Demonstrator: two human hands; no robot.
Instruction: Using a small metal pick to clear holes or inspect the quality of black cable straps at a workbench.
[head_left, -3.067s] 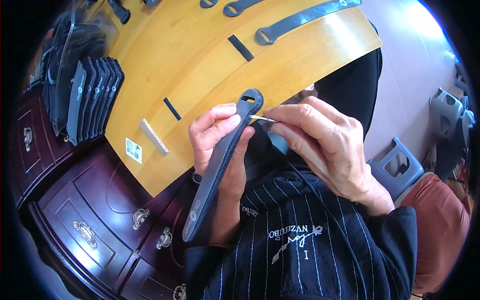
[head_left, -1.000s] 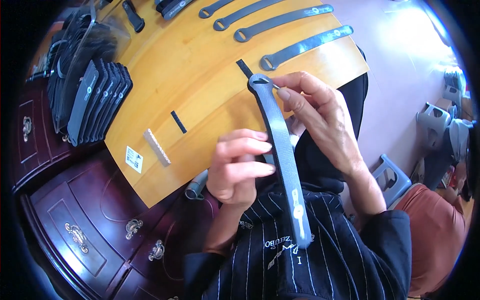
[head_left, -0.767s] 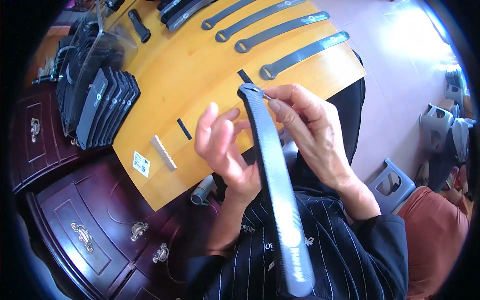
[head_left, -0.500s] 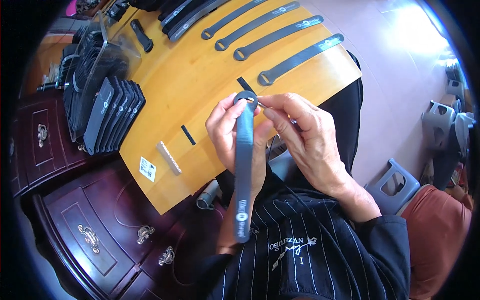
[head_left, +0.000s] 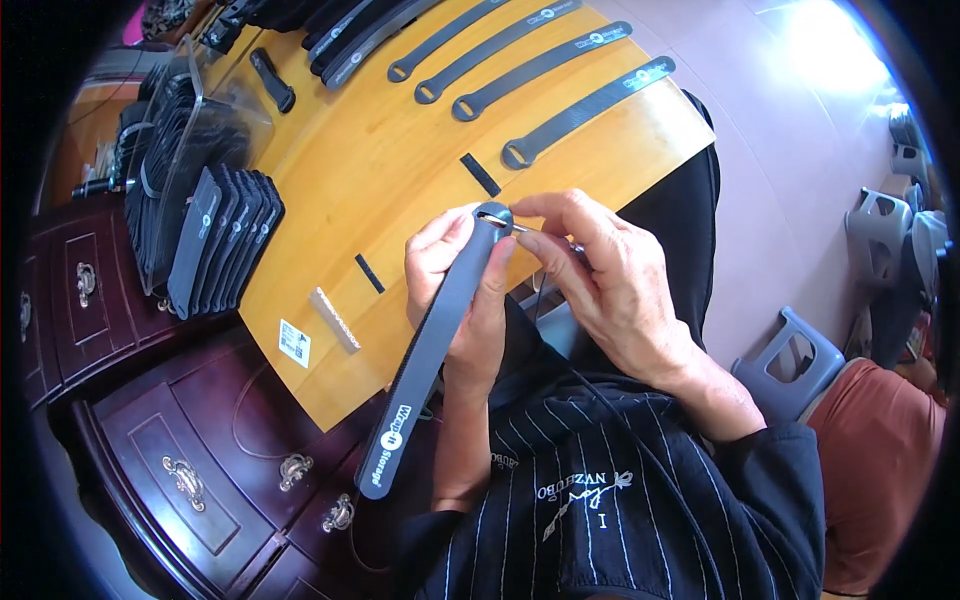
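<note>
My left hand [head_left: 482, 335] is closed on a dark grey hook-and-loop strap [head_left: 425, 345], fingers on one side of its ringed end and thumb on the other. The strap's long tail slants down to the left past my wrist, printed end lowest. My right hand [head_left: 630, 295] pinches a thin metal-tipped tool [head_left: 522, 230], its point at the edge of the ring; most of it is hidden by my fingers. Beyond my hands lies a short black strip [head_left: 480, 174] on the wooden table [head_left: 400, 200], and a smaller black strip [head_left: 369, 272] lies to the left.
Several matching straps [head_left: 590, 112] lie in a row at the far side. Left are a stack of straps [head_left: 225, 240] and a clear bin [head_left: 240, 118]. A pale toothed strip [head_left: 334, 320] and white label [head_left: 295, 343] lie near the table edge. A grey stool [head_left: 790, 365] stands right.
The strap's tail has swung left, from hanging nearly straight down to a slant. Its ringed end has turned and dropped slightly, with the tool still against it. My head view has shifted a little.
</note>
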